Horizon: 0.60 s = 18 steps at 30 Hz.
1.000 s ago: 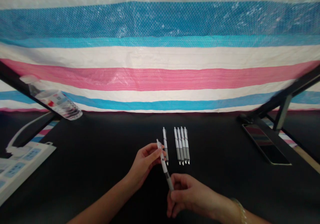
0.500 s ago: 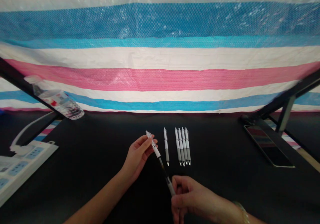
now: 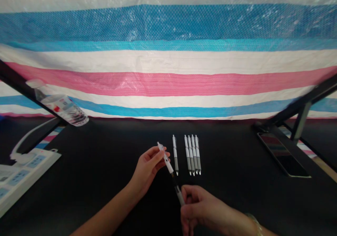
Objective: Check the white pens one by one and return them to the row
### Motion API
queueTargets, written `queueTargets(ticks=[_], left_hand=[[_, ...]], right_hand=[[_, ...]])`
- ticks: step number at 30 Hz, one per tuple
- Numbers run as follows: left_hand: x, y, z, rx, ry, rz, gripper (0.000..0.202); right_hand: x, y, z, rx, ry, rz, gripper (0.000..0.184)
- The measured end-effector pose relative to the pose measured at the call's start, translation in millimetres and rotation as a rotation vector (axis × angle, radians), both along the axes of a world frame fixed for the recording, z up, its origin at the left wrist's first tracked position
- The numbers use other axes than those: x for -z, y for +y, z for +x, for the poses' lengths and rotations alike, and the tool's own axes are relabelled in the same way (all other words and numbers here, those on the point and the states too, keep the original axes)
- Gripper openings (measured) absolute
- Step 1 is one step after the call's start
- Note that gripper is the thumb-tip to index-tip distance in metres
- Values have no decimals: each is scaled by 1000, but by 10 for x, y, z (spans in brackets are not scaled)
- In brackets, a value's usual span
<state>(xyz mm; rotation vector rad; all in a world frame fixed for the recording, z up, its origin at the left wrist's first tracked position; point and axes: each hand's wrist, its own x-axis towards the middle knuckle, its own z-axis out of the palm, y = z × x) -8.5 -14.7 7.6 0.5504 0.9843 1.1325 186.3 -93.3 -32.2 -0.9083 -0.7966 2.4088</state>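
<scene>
Clearly parted: a slim white-and-grey pen (image 3: 169, 165) between two pinches

Right now your left hand (image 3: 147, 167) has its grip closed, thumb and fingers pinching the smooth white barrel near its clicker end. Your right hand (image 3: 197, 206), lower and nearer to you, has its grip pressed around the short grey lower section (image 3: 180, 197). Between the two parts you can see a thin dark refill (image 3: 173, 180) bridging the gap, so the pen slants above the tabletop (image 3: 229, 151), clicker end up and to the left. A pale bracelet (image 3: 254, 222) rings your right wrist.

Just beyond your left fingertips lies a single white pen with a grey lower part (image 3: 175, 153), tip toward you. To its right, a little apart, four matching white-and-grey pens (image 3: 194, 151) lie side by side in a tight row.

Farther right, you have a black rectangular smartphone (image 3: 283, 155) lying aslant near a black bar (image 3: 302, 102). Out to your left sit a white power strip with pale blue sockets (image 3: 22, 176), a white cable (image 3: 30, 135) plugged into it, and a clear plastic bottle with a red-marked label (image 3: 67, 110). Behind everything hangs a glossy sheet striped blue, white and pink (image 3: 168, 62).
</scene>
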Motion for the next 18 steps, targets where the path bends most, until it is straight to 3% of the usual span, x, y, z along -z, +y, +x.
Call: queueTargets(ticks=[5,12,18], left_hand=[[12,-168,102,151,44,44,33],[73,-189,96,139,-9,58,26],[89,-201,80,146,-53,58,21]], right_hand=[[1,13,-3,53,13,4,41],[25,-7,-6,135,11,-18,41],[66,-16,-4,81,77,-12,45]])
